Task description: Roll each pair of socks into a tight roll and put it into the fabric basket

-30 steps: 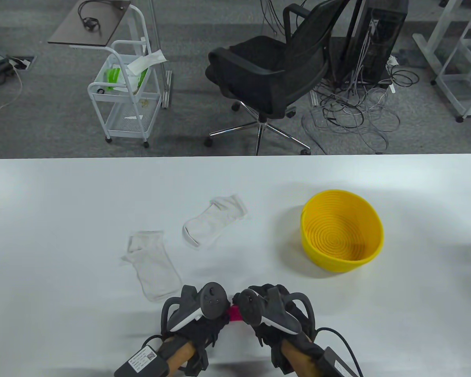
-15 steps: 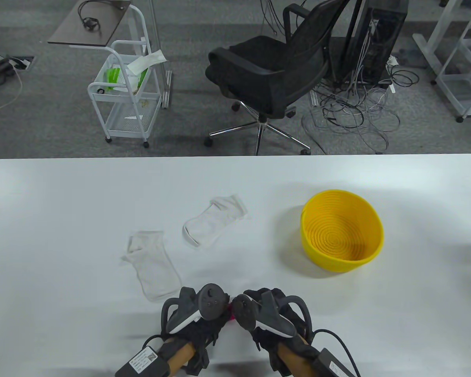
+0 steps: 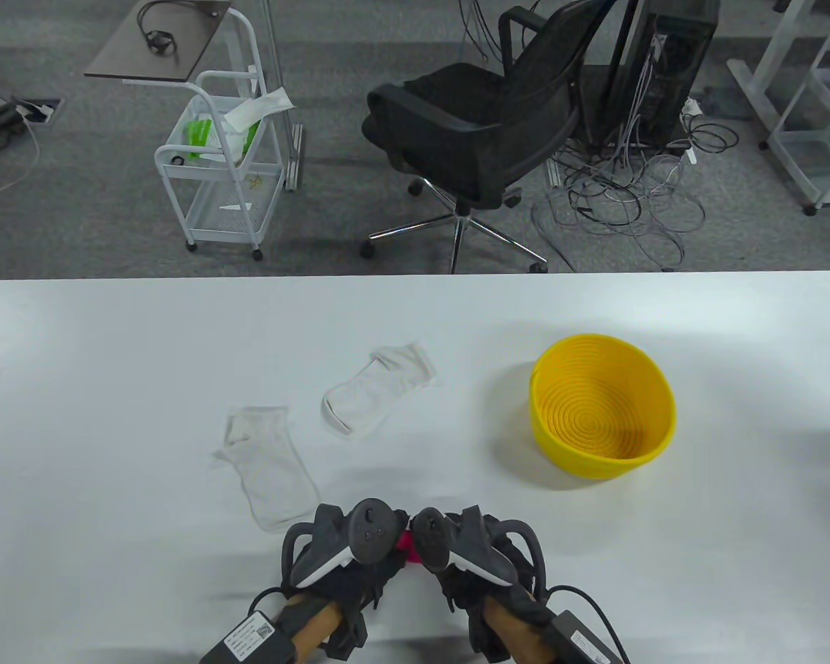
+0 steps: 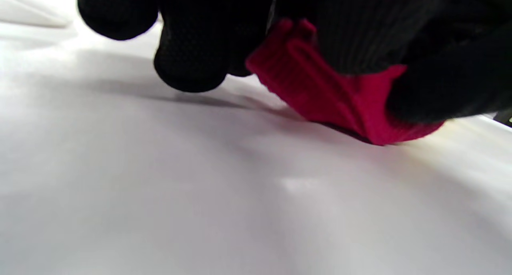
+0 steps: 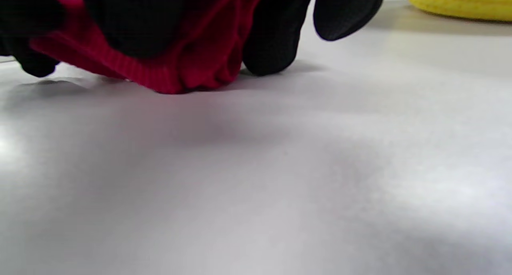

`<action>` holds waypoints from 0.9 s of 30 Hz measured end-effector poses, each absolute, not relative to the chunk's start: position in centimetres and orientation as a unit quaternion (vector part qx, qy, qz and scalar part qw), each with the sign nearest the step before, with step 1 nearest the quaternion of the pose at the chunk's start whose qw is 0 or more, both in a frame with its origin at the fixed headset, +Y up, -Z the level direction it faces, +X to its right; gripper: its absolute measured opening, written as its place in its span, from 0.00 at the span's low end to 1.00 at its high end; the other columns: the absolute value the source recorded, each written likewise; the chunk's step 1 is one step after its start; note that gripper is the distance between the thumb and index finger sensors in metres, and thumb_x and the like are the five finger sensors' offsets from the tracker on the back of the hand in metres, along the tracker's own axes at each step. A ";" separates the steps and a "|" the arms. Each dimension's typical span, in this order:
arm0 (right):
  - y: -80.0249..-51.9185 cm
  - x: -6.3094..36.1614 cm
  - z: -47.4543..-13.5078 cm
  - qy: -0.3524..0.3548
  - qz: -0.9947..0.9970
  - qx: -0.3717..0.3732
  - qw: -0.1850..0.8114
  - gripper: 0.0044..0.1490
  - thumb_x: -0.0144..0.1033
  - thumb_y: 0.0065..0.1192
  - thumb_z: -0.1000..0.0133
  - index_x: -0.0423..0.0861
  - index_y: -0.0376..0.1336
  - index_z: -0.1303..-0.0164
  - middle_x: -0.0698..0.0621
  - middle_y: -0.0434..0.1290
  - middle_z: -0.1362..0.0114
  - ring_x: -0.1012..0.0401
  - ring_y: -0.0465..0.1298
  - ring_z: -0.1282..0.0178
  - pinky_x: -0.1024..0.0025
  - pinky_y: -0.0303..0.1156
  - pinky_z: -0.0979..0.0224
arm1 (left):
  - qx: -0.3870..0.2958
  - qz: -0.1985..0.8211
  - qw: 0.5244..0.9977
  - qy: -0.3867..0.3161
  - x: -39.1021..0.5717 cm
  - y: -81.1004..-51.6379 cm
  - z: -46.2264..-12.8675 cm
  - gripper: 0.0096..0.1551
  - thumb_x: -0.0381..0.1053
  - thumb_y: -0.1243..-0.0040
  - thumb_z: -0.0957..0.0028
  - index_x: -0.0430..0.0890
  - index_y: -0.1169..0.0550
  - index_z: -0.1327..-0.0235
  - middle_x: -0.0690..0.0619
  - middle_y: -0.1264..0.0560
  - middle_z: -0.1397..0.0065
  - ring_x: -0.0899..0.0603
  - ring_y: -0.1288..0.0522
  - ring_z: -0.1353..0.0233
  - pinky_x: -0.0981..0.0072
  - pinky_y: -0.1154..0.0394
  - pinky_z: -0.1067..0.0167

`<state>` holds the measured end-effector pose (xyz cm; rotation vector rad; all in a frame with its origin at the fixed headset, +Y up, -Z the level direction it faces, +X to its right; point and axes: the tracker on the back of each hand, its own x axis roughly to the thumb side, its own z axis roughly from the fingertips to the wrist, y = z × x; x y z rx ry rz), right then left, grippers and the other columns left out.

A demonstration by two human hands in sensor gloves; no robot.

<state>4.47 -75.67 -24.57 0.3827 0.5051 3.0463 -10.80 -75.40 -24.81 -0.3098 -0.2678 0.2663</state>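
A red sock roll lies on the white table near its front edge, mostly hidden under both hands. My left hand grips its left end; the left wrist view shows the red sock roll under curled black fingers. My right hand grips the right end, and the right wrist view shows the red sock roll pressed on the table. Two white socks lie flat: one white sock left of my hands, another white sock farther back. The yellow basket stands empty to the right.
Beyond the table's far edge are a black office chair, a white wire cart and a tangle of cables on the floor. The yellow basket's rim shows at the top right of the right wrist view.
My two hands have drawn closer together over the red sock roll, so less red shows between the trackers. The white socks and the basket have not moved.
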 end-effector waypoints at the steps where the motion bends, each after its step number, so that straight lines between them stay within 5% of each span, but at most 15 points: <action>1: -75.7 4.5 -24.6 0.165 0.978 0.124 0.018 0.38 0.49 0.61 0.51 0.58 0.58 0.28 0.55 0.71 0.27 0.58 0.74 0.29 0.46 0.64 0.23 | -0.155 0.129 0.970 -0.136 -10.8 -75.4 -24.8 0.40 0.58 0.33 0.62 0.56 0.29 0.31 0.47 0.27 0.29 0.42 0.20 0.42 0.45 0.29 0.42; 21: -73.7 6.6 -25.3 0.192 0.955 0.137 0.179 0.36 0.49 0.62 0.52 0.56 0.62 0.31 0.53 0.74 0.31 0.58 0.76 0.33 0.46 0.66 0.24 | -0.090 0.223 0.961 -0.134 -12.6 -73.8 -25.1 0.35 0.64 0.40 0.61 0.56 0.20 0.38 0.47 0.21 0.34 0.41 0.17 0.46 0.46 0.27 0.45; 27: -73.5 7.6 -25.7 0.223 0.928 0.137 0.265 0.35 0.48 0.62 0.51 0.55 0.62 0.31 0.52 0.75 0.31 0.57 0.76 0.34 0.46 0.66 0.24 | -0.125 0.280 0.940 -0.149 -13.5 -73.5 -25.4 0.36 0.63 0.40 0.61 0.57 0.23 0.36 0.47 0.23 0.32 0.42 0.18 0.43 0.45 0.27 0.44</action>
